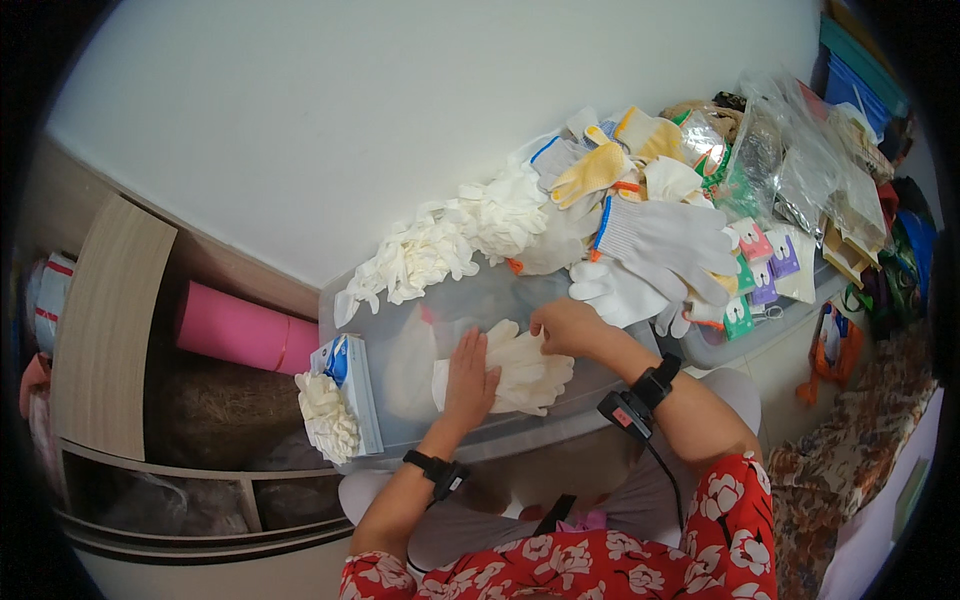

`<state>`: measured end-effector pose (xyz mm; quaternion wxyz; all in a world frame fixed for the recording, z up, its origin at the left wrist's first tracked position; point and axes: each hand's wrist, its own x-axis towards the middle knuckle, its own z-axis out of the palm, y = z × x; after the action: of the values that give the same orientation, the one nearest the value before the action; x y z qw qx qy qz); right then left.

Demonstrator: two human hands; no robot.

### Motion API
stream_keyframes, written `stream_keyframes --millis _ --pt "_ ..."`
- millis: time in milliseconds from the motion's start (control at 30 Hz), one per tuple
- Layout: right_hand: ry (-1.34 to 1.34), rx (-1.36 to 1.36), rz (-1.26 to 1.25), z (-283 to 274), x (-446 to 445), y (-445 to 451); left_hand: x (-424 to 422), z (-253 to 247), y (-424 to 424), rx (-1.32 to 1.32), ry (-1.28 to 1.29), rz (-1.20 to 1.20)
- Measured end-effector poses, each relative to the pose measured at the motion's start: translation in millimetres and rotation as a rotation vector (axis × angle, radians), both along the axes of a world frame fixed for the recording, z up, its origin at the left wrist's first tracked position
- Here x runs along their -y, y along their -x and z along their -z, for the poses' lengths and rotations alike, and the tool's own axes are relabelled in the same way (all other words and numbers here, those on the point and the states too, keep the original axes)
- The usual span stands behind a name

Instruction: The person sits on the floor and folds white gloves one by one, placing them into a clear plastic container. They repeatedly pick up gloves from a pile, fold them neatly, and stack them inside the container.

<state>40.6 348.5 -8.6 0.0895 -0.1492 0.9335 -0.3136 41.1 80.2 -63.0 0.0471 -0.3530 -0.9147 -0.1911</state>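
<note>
A small stack of thin white disposable gloves (525, 375) lies flat on the translucent lid of a plastic storage bin (611, 379). My left hand (471, 379) rests palm down on the cuff end, its fingers straight and its thumb apart. Just beyond the glove fingers, my right hand (566, 328) hovers with bent fingers. Whether it pinches anything is hidden by the hand. Left of the stack stands a blue-and-white glove box (365, 401), with a bunch of crumpled white gloves (328, 420) against its side.
Along the wall runs a heap of loose white gloves (427, 259). Knitted work gloves (660, 240), small tissue packs (761, 281) and clear plastic bags (795, 157) crowd the right. A pink roll (240, 330) lies in an open wooden cabinet (112, 322) at left.
</note>
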Motion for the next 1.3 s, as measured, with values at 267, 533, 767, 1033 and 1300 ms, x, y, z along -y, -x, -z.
stream_keyframes --millis 267,533,767,1033,1300 --pt "0.908 0.530 0.154 -5 8 4 0 1 -2 0.040 0.034 -0.014" --pt "0.417 -0.153 0.235 3 9 0 -2 2 -1 0.038 0.086 -0.019" --pt "0.169 0.039 -0.042 -9 9 -18 -1 0 -2 0.054 0.072 -0.021" --pt "-0.030 0.073 -0.109 9 8 -14 -3 1 -1 0.046 0.093 -0.021" --pt "-0.361 -0.013 0.048 -18 3 -26 -1 2 -3 0.064 0.070 -0.025"
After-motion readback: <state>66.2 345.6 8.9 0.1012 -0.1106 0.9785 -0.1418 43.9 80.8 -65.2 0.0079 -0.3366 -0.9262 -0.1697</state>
